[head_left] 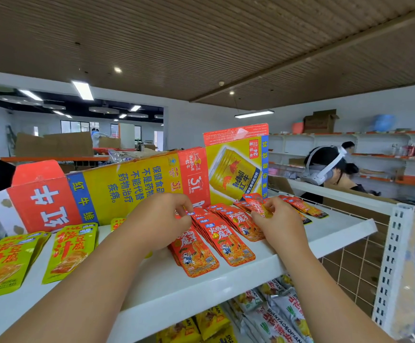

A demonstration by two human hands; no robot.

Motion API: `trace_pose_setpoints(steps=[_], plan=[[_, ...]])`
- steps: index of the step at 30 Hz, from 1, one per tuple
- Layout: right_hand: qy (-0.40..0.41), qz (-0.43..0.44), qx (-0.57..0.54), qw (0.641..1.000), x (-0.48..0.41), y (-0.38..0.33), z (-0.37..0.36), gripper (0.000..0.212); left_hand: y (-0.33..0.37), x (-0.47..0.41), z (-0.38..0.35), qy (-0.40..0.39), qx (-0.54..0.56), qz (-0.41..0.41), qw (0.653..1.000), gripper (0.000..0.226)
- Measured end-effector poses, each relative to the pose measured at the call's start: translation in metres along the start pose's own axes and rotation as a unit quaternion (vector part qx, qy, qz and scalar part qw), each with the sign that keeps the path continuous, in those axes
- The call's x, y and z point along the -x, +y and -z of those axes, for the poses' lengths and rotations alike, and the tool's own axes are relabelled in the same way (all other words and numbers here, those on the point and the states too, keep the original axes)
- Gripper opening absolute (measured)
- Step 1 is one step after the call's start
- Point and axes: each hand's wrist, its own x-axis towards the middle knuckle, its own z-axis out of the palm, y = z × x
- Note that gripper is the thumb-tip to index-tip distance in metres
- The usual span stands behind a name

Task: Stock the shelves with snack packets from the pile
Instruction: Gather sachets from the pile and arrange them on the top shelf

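Hands: left hand (163,219) was curled over the far end of the left row, with fingertips pinching the top edges of the red snack packets (226,238). Right hand (275,226) pinched a single red packet (258,207) between thumb and fingers, just behind the middle row.

Red snack packets: lay flat on the white top shelf (201,288) in overlapping rows, shingled front to back. Long axes ran from the shelf's back left toward its front right. Printed tops pointed to the back and bottom ends lay near the front lip. More of the same packets lay right of the right hand.

Yellow-green packets (70,253): sat on the same shelf, left of the forearms, lengthwise front to back.

Red Bull carton (117,184): stood opened behind the rows.

Lower shelf packets (275,318): a mixed yellow and grey heap beneath.
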Motion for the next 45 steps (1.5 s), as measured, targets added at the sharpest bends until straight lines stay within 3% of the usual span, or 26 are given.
trace_pose_setpoints(steps=[16, 25, 33, 40, 45], plan=[[-0.016, 0.06, -0.019, 0.998, 0.001, 0.005, 0.003, 0.035, 0.023, -0.004, -0.015, -0.019, -0.064, -0.066, 0.996, 0.02], [0.005, 0.05, -0.018, 0.999, -0.055, 0.112, 0.035, 0.036, 0.099, -0.047, -0.077, -0.004, 0.009, -0.075, 0.997, 0.018], [-0.034, 0.067, 0.012, 0.997, -0.125, 0.187, 0.045, 0.038, 0.161, -0.101, -0.159, -0.004, -0.02, -0.039, 0.999, 0.016], [-0.078, 0.139, 0.025, 0.987, -0.145, 0.175, 0.04, 0.041, 0.174, -0.135, -0.174, 0.05, 0.022, 0.05, 0.997, 0.011], [-0.132, 0.164, 0.006, 0.978, -0.147, 0.175, 0.037, 0.039, 0.163, -0.128, -0.186, 0.064, -0.002, 0.075, 0.995, 0.023]])
